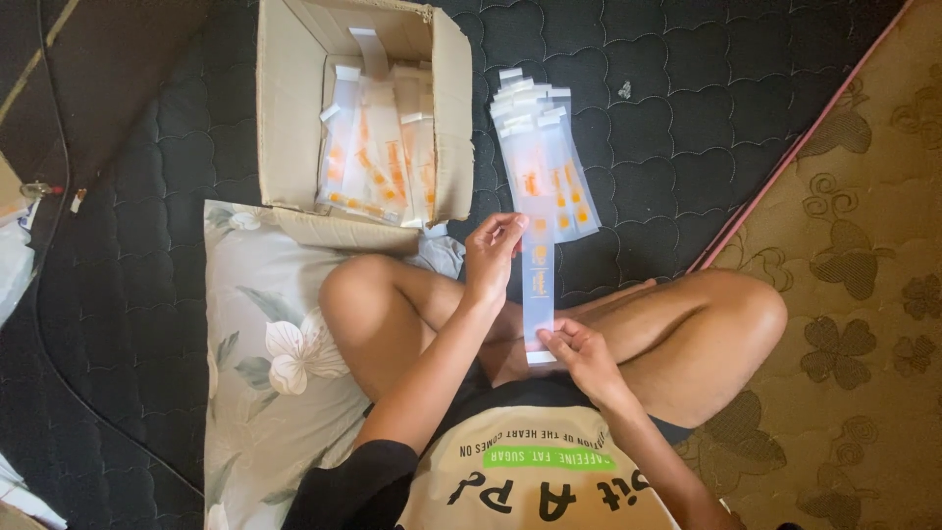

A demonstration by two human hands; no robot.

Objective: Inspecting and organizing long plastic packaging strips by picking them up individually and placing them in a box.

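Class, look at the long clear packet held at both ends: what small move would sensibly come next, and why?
Probably laying the packet onto the fanned pile ahead. The left hand pinches its top, the right hand its bottom, and it already points toward that pile beside the cardboard box.

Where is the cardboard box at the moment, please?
In the head view, the cardboard box sits upper left on the dark quilted mat, beside the fanned pile of sachets and above the floral pillow.

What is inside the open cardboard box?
The cardboard box holds a loose heap of long clear plastic sleeves with white tops and orange print, leaning against each other. The box floor and anything beneath the heap is covered.
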